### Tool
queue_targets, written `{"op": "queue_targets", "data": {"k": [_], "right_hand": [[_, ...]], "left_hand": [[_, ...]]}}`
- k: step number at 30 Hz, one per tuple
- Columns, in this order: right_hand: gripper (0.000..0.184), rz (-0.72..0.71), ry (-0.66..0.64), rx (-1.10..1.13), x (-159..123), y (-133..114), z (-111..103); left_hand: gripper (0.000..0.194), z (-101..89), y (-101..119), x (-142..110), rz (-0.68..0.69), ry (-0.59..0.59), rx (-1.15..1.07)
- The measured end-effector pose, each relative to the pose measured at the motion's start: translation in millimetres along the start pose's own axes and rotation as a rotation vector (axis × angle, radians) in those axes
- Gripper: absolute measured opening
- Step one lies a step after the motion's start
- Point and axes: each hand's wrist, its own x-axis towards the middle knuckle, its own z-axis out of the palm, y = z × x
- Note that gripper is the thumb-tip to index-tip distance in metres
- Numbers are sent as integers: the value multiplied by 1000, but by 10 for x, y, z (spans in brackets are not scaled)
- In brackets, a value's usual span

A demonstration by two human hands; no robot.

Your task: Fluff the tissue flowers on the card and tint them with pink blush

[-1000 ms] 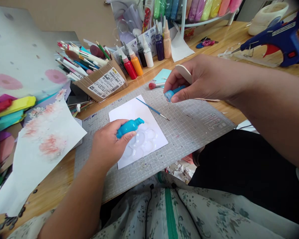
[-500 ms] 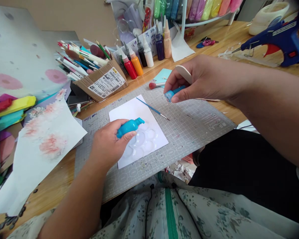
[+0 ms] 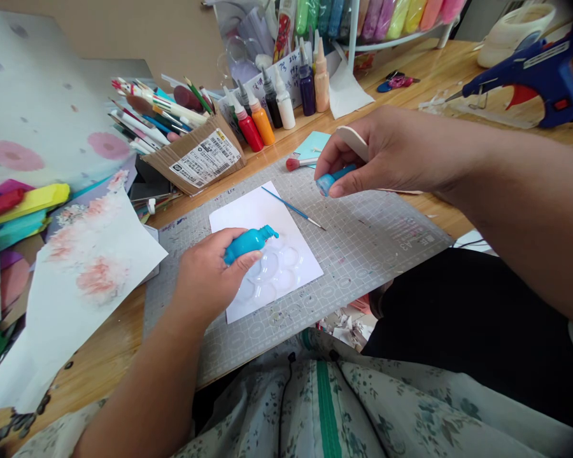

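My left hand (image 3: 205,273) is wrapped round an uncapped blue paint bottle (image 3: 245,245), tipped on its side with the mouth to the right. Blue paint shows at the mouth. Just below it lies a clear round-welled palette (image 3: 267,270) on a white sheet of paper (image 3: 241,207). Higher up on the right, my right hand (image 3: 386,149) pinches the blue nozzle cap (image 3: 333,180) between thumb and finger. A flat wooden stick (image 3: 353,142) is tucked in the same hand. A thin blue paintbrush (image 3: 293,208) lies partly on the paper.
A grey cutting mat (image 3: 363,242) covers the table in front of me. Behind it stand a cardboard box (image 3: 205,156) of brushes and several paint bottles (image 3: 262,121). A blue glue gun (image 3: 530,76) is at far right; a painted sheet (image 3: 90,254) lies left.
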Motion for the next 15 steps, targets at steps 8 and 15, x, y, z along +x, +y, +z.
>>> {"op": "queue_targets", "data": {"k": [8,15], "right_hand": [[31,-22,0,33,1,6,-10],[22,-82,-28,266,45,-194,241]], "left_hand": [[39,10,-18,3,-44,31,-170],[37,62,-97,-56,-43,-14,-846]]}}
